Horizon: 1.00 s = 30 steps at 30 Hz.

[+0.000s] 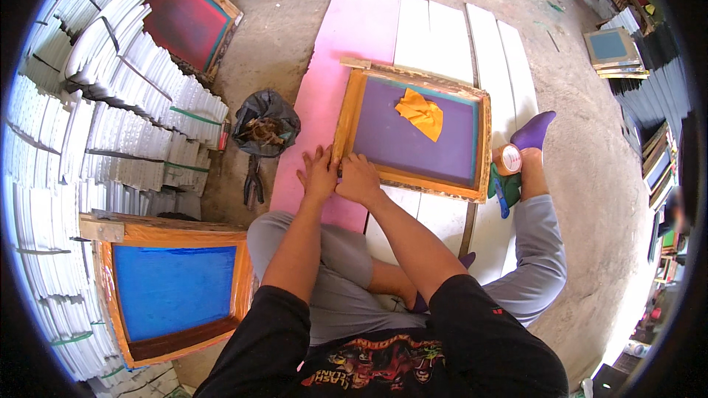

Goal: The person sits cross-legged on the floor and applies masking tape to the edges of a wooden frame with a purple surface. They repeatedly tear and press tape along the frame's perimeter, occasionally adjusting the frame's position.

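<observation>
In front of me lies a wooden screen-printing frame (413, 183) with a purple mesh (391, 129). A crumpled orange-yellow cloth (421, 114) rests on the mesh. At the frame's near left corner, my left hand (319, 175) has its fingers spread, partly on the frame's edge and partly over the pink board (299, 190). Beside it, my right hand (359, 179) is closed against the same corner, its fingers folded under. Whatever it grips is hidden, though a small dark bit shows between the hands.
White boards (431, 37) lie beneath the frame. A tape roll (507, 160) and a blue-handled cutter (501, 199) sit by my foot. Left are a black bag (266, 124), pliers (253, 180), a blue-mesh frame (175, 287), a red-mesh frame (184, 18) and white stacks (125, 51).
</observation>
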Available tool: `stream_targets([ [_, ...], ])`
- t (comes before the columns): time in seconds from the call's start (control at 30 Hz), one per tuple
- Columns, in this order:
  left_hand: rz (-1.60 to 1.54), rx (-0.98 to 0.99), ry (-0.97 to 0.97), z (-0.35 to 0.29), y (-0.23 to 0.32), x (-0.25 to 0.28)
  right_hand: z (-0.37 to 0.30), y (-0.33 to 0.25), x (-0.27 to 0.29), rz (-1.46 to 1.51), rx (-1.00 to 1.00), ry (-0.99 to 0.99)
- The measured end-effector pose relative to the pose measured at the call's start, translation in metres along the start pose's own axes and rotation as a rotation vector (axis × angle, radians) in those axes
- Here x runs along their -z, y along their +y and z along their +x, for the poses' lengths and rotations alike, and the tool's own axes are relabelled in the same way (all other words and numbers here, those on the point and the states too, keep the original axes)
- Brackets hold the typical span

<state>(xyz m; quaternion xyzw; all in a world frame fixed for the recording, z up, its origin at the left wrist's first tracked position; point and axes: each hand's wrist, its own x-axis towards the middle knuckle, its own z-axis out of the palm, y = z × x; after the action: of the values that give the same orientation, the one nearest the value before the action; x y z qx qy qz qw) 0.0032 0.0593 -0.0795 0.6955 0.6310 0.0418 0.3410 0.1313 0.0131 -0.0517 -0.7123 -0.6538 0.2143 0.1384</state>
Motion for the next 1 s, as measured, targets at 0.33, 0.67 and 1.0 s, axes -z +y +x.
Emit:
stream_targets([
  [0.33, -0.016, 0.011, -0.003, -0.002, -0.004, -0.001, 0.042, 0.021, 0.044, 0.247, 0.07, -0.375],
  [0.67, -0.008, 0.011, 0.035, -0.002, -0.008, -0.006, 0.015, 0.021, 0.019, 0.149, 0.069, -0.305],
  [1.0, -0.014, 0.02, 0.032, 0.001, -0.002, -0.007, -0.056, 0.124, 0.067, 0.12, -0.179, -0.223],
])
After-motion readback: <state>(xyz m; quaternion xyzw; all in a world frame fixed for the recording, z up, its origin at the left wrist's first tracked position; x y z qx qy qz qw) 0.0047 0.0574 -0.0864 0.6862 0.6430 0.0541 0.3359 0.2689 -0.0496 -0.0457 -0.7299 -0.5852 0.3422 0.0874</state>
